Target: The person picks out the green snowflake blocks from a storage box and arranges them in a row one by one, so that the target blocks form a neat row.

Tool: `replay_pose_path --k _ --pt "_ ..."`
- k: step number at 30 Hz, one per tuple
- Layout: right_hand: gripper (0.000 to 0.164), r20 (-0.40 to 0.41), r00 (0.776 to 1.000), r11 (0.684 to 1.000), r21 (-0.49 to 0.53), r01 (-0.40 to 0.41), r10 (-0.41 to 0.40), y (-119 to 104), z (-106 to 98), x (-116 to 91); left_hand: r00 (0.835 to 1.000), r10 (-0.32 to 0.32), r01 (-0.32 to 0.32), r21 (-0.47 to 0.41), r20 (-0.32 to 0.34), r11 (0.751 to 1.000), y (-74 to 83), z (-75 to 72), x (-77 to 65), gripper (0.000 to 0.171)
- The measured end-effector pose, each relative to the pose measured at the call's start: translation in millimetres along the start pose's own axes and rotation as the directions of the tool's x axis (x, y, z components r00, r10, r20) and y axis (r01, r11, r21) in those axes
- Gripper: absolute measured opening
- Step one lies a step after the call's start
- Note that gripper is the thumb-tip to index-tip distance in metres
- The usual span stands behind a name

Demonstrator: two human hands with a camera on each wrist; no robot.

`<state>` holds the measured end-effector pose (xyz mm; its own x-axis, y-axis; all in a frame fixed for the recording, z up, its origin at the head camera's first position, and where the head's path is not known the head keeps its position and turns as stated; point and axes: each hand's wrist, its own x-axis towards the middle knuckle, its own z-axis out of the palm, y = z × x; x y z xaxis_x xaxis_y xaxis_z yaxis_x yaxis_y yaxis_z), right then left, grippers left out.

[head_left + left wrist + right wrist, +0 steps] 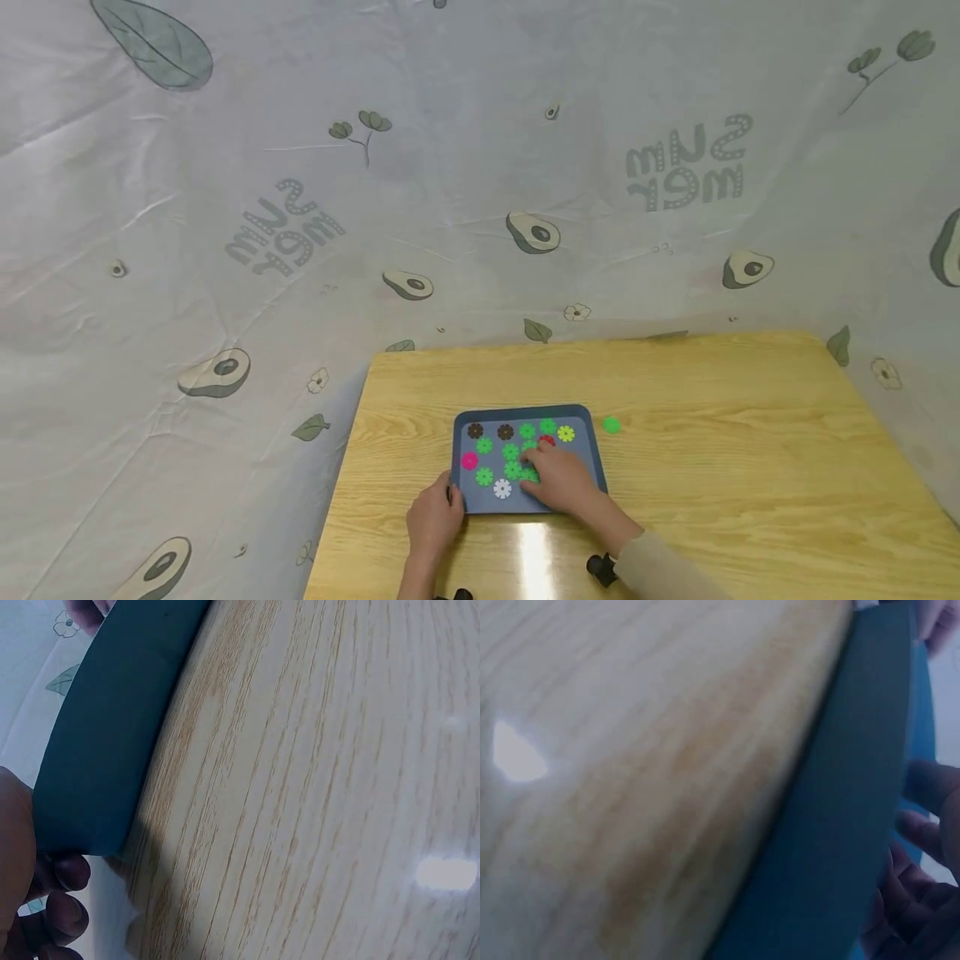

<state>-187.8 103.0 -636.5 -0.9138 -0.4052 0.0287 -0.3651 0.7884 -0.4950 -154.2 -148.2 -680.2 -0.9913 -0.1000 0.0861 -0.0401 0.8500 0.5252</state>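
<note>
A blue-grey tray (592,442) lies on the table, with flower-shaped plastic discs spread over its floor. Most are green (483,477); there are also brown (476,431), pink (469,461), white (502,489), yellow (566,433) and red (547,440) ones. My left hand (435,517) grips the tray's near left corner, fingers round the outside of its wall (112,742). Inside the tray, my right hand (561,479) reaches over the green discs right of the middle. Its thumb and forefinger are bent and apart, and it partly covers several discs.
One green disc (611,425) lies on the wooden table (712,467), just outside the tray's far right corner. A printed curtain (465,167) hangs behind the table and along its left. Dark wrist devices (602,570) show under both forearms.
</note>
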Motion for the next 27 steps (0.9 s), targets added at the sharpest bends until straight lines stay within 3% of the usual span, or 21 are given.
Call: replay_pose_path --k 6,16,21,27 --pt "0.035 0.036 0.993 0.994 0.000 -0.111 0.111 -1 19 -5 1.000 -0.004 0.004 -0.003 0.013 1.000 -1.7 2.0 -2.5 0.028" --pt "0.032 0.021 0.993 0.992 0.031 -0.119 0.119 0 22 -6 1.000 -0.015 0.015 0.004 0.026 1.000 -2.2 1.7 -2.1 0.028" --pt "0.032 -0.018 0.994 0.994 0.025 -0.103 0.104 -1 24 -5 0.999 -0.024 0.023 0.008 0.034 1.000 -3.0 1.9 -1.3 0.029" --pt "0.019 -0.054 0.999 0.998 0.065 0.002 0.002 -1 21 -3 1.000 -0.009 0.009 0.008 0.007 1.000 -3.9 2.9 1.5 0.028"
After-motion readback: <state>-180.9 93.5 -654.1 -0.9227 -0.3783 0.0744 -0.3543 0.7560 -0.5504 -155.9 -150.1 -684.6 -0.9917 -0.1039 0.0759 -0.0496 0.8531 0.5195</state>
